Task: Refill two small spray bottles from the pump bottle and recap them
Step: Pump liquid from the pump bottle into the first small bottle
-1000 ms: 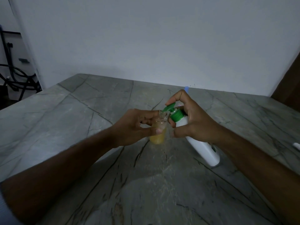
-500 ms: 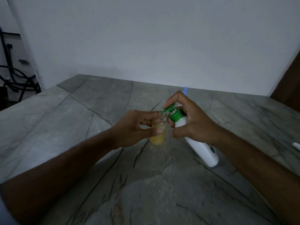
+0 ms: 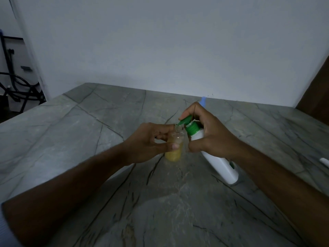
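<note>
Mid-frame, my left hand (image 3: 147,143) grips the upright vial (image 3: 175,145); my right hand (image 3: 210,136) clasps the pump bottle (image 3: 219,161) (tilted left), its spout (image 3: 184,120) over the vial's mouth.

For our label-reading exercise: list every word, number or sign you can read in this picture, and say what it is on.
None can be read.
The pump bottle, in the right hand, has a green mark low on its side, too blurred to read.
The small bottle, in the left hand, shows no label.
</note>
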